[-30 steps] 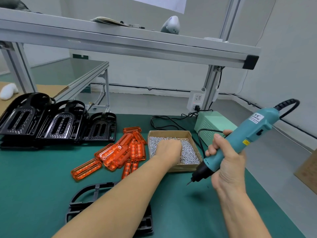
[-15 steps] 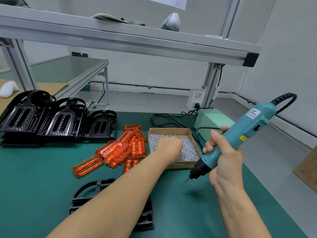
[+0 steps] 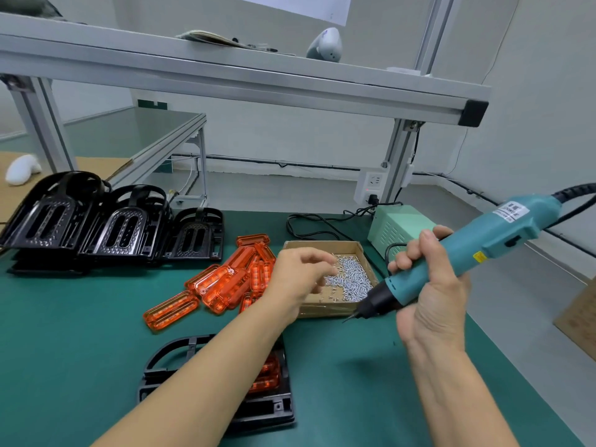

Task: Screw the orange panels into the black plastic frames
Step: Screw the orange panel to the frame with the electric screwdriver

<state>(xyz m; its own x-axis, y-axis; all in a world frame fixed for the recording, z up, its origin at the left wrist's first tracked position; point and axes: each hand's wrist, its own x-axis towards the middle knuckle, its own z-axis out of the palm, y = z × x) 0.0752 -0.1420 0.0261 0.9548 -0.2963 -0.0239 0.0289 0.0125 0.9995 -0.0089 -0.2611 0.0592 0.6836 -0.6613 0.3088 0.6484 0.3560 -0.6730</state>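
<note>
With the black frame (image 3: pixel 274 411) and its orange panel (image 3: pixel 266 377) lying under your forearm, you are hovering your blurred left hand (image 3: pixel 298 279), grip indiscernible, over the screw box (image 3: pixel 325 309), your right hand (image 3: pixel 429 295) gripping the screwdriver (image 3: pixel 477 253).

left hand (image 3: pixel 298 279) over screw box (image 3: pixel 325 309), fingers blurred, maybe pinching | right hand (image 3: pixel 429 295) grips screwdriver (image 3: pixel 467 253)

Factory assembly bench (image 3: pixel 64 333), electric screwdriver (image 3: pixel 458 253)
</note>
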